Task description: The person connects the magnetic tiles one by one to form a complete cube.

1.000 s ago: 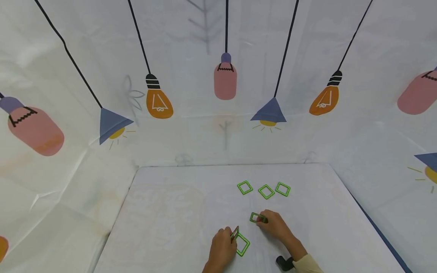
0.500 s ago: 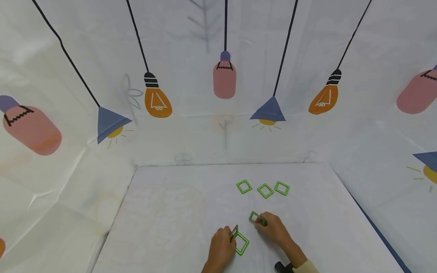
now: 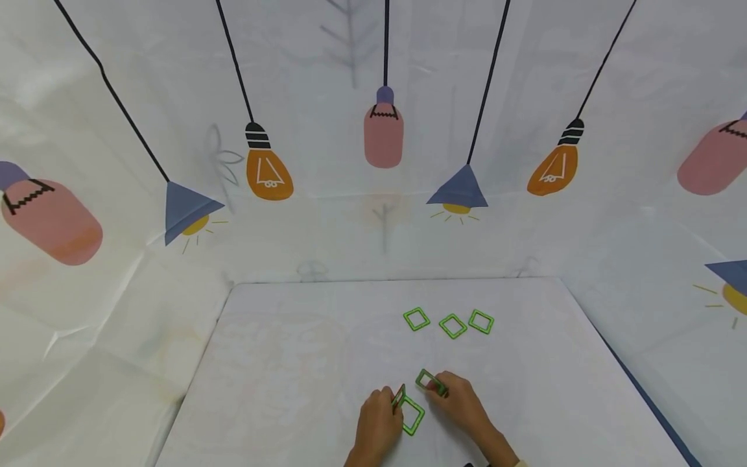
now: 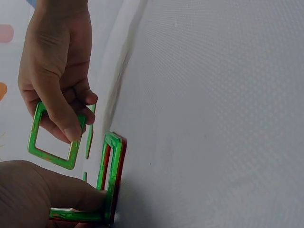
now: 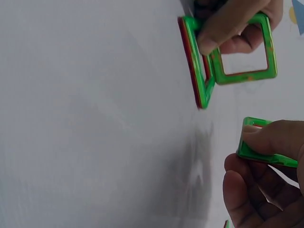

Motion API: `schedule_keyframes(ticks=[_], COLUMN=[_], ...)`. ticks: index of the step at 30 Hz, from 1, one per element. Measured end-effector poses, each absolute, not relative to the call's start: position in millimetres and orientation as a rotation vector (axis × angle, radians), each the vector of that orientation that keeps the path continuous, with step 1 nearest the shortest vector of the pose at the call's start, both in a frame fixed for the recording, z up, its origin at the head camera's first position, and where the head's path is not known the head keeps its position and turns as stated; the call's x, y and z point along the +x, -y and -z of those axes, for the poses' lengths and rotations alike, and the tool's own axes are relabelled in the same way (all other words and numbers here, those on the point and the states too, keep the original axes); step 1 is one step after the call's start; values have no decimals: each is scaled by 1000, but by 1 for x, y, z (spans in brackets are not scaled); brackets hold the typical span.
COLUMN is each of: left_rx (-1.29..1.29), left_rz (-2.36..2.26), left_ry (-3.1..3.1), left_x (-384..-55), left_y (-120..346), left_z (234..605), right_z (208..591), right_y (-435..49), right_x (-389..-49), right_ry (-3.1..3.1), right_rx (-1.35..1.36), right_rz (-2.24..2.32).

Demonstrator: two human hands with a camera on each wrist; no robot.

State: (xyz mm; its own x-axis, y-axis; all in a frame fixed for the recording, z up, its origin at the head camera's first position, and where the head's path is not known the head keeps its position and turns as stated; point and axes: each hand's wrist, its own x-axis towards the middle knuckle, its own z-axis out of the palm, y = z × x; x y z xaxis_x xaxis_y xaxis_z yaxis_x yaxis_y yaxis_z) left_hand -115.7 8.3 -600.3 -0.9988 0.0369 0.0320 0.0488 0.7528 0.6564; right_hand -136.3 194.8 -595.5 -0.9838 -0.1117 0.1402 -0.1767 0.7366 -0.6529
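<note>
Joining of square frames by two bare hands. The flat square frame of translucent green plastic with a red underside (image 3: 418, 423) lies on the white tabletop (image 3: 280, 363) and serves as landmark. At its left side stands a second green square plastic frame, the upright frame (image 5: 271, 47), meeting the flat frame at an edge partly hidden by the hand. The left hand (image 3: 380, 418), just left of the flat frame, is clamped on the upright frame, thumb on one face and fingers behind. The right hand (image 3: 459, 399), beyond the flat frame and to its right, pinches a third green square plastic frame, the carried frame (image 4: 50, 159), between thumb and fingers; this one is tilted, near the flat frame but not touching it. Three loose green square plastic frames (image 3: 460, 333) lie well beyond the flat frame. The step in hand is judged to be the bringing of the carried frame to the joined pair. The next move seems to call for lowering it and aligning one edge with a free edge of the pair, while the left hand steadies the upright frame against toppling.
</note>
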Motion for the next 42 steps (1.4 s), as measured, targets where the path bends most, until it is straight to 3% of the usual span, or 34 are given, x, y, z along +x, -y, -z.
schedule_keyframes(ticks=[27, 42], left_rx=[-67, -15], left_rz=[1069, 1070], left_ry=[2934, 2995], left_x=[-115, -119], left_y=[-9, -12], left_z=[603, 600], right_z=[600, 605], right_y=[-173, -170], right_x=[-122, -123], right_ry=[2868, 2885], right_rx=[403, 368], right_rz=[-961, -915])
